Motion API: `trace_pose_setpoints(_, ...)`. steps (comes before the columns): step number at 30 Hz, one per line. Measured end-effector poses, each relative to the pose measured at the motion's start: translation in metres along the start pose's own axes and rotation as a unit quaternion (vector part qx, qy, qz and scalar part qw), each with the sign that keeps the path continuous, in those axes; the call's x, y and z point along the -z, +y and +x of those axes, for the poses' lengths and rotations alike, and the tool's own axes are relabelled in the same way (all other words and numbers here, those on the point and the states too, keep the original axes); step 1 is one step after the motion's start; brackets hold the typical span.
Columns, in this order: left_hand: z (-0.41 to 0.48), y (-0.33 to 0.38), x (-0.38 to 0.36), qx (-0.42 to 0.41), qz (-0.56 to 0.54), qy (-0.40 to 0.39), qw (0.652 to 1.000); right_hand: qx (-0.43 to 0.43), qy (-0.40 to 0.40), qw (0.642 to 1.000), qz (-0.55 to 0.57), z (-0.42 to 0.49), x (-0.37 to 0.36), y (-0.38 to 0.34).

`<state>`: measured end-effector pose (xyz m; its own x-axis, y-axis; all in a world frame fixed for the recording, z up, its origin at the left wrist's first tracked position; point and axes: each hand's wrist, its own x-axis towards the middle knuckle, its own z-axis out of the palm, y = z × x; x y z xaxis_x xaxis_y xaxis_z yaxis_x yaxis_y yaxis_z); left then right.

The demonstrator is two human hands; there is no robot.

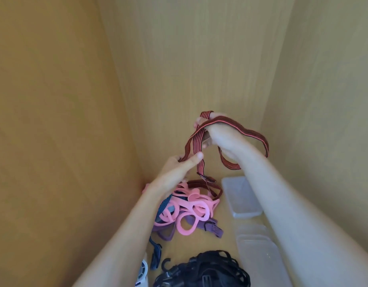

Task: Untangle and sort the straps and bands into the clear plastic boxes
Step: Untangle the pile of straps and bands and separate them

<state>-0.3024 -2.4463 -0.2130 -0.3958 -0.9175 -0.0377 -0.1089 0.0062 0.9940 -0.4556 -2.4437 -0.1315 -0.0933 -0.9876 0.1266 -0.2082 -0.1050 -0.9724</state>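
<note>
Fingers [196, 158] of the left hand [176, 170] pinch the red striped strap [194, 141] low down. The right hand [222, 135] is curled round it higher up, a loop draped over the knuckles — both gripping firmly. The strap's tail drops into the pink bands [191, 208] heaped on the bench [228, 229], and it looks snagged there. Best bet is to lift gently, feed slack hand over hand and tease the tail free — then across to the clear box [241, 195] just beside the pile.

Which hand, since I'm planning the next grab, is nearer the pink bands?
Left. The left hand pinches the striped strap just above the pink bands; the right hand grips the strap higher up, farther from them.
</note>
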Motion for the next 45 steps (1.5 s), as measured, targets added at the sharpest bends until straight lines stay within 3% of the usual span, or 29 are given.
trace_pose_setpoints(6,0.000,-0.008,-0.011,-0.009,0.065,0.036,0.997,-0.094,-0.018,0.986,0.136,0.000,-0.005,0.021)
trace_pose_setpoints(12,0.009,0.004,0.009,0.063,0.080,0.034,0.994,-0.166,-0.074,0.983,0.037,-0.020,-0.002,0.073)
trace_pose_setpoints(18,0.018,0.022,0.018,0.078,0.262,0.026,0.961,-0.162,-0.286,0.935,-0.130,-0.061,0.008,0.096)
trace_pose_setpoints(20,0.020,0.026,0.017,0.089,0.304,0.017,0.948,-0.134,-0.318,0.929,-0.132,-0.071,0.017,0.089)
trace_pose_setpoints(21,0.020,0.028,0.017,0.093,0.319,0.009,0.943,-0.111,-0.287,0.945,-0.110,-0.074,0.020,0.086)
trace_pose_setpoints(23,0.020,0.031,0.015,0.092,0.329,-0.016,0.940,-0.047,-0.146,0.984,-0.088,-0.073,0.020,0.085)
trace_pose_setpoints(25,0.016,0.036,0.013,0.088,0.328,-0.043,0.939,-0.010,-0.054,0.991,-0.124,-0.063,0.014,0.093)
trace_pose_setpoints(29,0.012,0.044,0.013,0.082,0.310,-0.097,0.942,-0.031,-0.153,0.978,-0.142,-0.042,-0.013,0.122)
trace_pose_setpoints(31,0.009,0.047,0.018,0.070,0.292,-0.091,0.950,-0.028,-0.154,0.980,-0.122,-0.035,-0.021,0.135)
trace_pose_setpoints(36,0.002,0.031,0.045,0.055,0.202,-0.001,0.978,-0.065,-0.056,0.996,0.040,-0.034,-0.013,0.129)
trace_pose_setpoints(39,-0.004,0.005,0.049,0.080,0.194,0.020,0.977,-0.078,0.020,0.975,0.208,-0.029,-0.005,0.102)
trace_pose_setpoints(42,-0.012,-0.012,0.033,0.094,0.165,0.000,0.982,-0.091,0.058,0.931,0.348,-0.020,-0.006,0.081)
trace_pose_setpoints(45,-0.014,-0.028,0.009,0.087,0.094,-0.087,0.988,-0.086,0.060,0.906,0.409,-0.016,-0.015,0.065)
